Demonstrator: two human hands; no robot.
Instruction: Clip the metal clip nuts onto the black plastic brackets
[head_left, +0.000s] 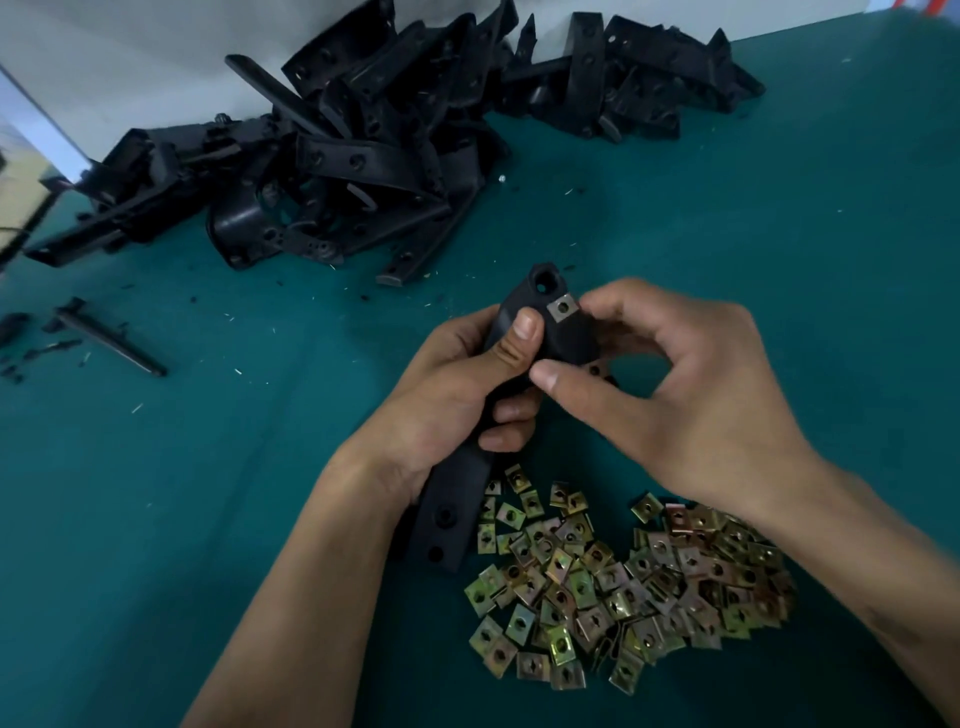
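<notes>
Loose clip nuts (623, 582) heaped on green surface (208, 467) below me, left hand (447, 395) gripping black bracket (457, 499), right hand (670, 384) pinching one clip nut (562, 307) onto it, bracket pile (395, 124) beyond

Two bare forearms, sleeveless, fingers (524, 330) ringless.

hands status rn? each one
Left hand: grips the black bracket around its middle.
Right hand: fingertips pinch the clip nut against the bracket's top end.
</notes>
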